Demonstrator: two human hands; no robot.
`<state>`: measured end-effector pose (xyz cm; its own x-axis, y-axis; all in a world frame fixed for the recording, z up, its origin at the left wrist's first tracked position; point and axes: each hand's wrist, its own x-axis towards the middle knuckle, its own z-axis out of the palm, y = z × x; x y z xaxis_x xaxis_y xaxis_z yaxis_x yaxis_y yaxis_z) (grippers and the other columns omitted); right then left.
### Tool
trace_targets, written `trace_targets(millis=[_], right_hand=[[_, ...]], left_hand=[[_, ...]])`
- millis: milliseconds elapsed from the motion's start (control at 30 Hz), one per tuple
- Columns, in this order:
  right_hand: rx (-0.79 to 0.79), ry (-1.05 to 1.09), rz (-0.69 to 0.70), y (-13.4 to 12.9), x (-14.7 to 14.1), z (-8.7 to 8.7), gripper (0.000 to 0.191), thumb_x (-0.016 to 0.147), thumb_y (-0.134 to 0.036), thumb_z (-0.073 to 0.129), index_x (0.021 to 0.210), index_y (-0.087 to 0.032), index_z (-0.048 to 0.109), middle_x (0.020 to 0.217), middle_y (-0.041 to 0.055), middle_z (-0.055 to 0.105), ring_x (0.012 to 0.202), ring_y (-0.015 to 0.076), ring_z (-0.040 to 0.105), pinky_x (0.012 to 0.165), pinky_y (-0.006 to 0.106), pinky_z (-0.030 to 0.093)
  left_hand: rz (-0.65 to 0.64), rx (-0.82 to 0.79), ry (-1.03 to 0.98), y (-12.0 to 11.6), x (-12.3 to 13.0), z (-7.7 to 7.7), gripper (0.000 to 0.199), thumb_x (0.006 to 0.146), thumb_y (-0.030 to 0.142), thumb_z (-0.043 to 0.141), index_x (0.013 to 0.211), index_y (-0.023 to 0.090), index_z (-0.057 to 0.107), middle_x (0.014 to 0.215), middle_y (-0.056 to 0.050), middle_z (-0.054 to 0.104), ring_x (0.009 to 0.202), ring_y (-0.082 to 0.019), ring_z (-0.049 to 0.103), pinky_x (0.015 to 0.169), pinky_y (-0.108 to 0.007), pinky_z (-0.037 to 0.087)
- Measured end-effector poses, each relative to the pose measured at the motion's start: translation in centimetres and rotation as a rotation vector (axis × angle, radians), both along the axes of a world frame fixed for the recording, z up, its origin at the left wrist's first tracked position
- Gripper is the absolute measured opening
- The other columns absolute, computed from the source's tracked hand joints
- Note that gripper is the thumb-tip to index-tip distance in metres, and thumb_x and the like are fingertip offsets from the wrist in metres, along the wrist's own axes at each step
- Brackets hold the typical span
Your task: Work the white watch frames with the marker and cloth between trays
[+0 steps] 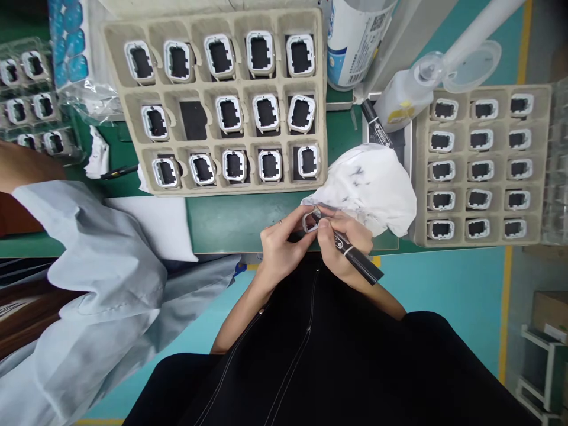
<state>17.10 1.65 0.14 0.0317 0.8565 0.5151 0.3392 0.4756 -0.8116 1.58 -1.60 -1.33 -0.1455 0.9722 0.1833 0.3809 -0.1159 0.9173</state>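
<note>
Close to my body, at the table's front edge, my left hand [284, 242] pinches a small silver watch-case-like frame [309, 221]. My right hand [344, 239] grips a black marker pen [355, 257], its writing end pointed at the frame and its far end slanting down to the right. Whether the tip touches the frame is hidden by my fingers. Just beyond my hands lies a crumpled white cloth [370, 183] with dark ink marks. Farther off, a pulp tray [213, 86] carries similar frames in its compartments; one compartment in the middle row holds no frame.
Another pulp tray [457, 239] of frames stands at right. Behind the cloth are a second marker [377, 124], a squeeze bottle [402, 97] and a white-and-blue container [355, 44]. A co-worker's light-blue sleeve [102, 236] reaches in from the left, near clear plastic trays [66, 142].
</note>
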Motion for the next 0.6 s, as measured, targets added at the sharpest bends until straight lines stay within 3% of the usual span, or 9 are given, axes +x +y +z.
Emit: trace_targets(millis=[133, 333, 600], right_hand=[[0.022, -0.008, 0.010, -0.04, 0.00, -0.05, 0.016, 0.113, -0.017, 0.076, 0.108, -0.032, 0.074, 0.091, -0.0047, 0.088, 0.096, 0.0249, 0.096, 0.094, 0.044, 0.086], [-0.007, 0.028, -0.018, -0.17, -0.22, -0.03, 0.016, 0.113, -0.017, 0.075, 0.108, -0.032, 0.076, 0.090, -0.0042, 0.088, 0.102, 0.0261, 0.097, 0.088, 0.041, 0.084], [0.052, -0.027, 0.042, 0.26, 0.08, 0.10, 0.018, 0.111, -0.013, 0.077, 0.106, -0.031, 0.075, 0.091, -0.0045, 0.089, 0.090, 0.0218, 0.094, 0.098, 0.041, 0.086]], left_hand=[[-0.006, -0.006, -0.028, -0.05, -0.01, -0.06, 0.033, 0.109, 0.034, 0.094, 0.141, 0.028, 0.090, 0.116, 0.000, 0.097, 0.095, -0.019, 0.094, 0.096, -0.030, 0.080], [-0.018, -0.011, -0.067, 0.11, -0.07, 0.02, 0.034, 0.107, 0.033, 0.096, 0.140, 0.028, 0.090, 0.113, 0.000, 0.097, 0.094, -0.019, 0.095, 0.097, -0.030, 0.080], [0.004, -0.044, -0.098, 0.03, -0.11, 0.07, 0.035, 0.105, 0.029, 0.096, 0.140, 0.026, 0.092, 0.118, -0.002, 0.097, 0.099, -0.022, 0.096, 0.098, -0.032, 0.081]])
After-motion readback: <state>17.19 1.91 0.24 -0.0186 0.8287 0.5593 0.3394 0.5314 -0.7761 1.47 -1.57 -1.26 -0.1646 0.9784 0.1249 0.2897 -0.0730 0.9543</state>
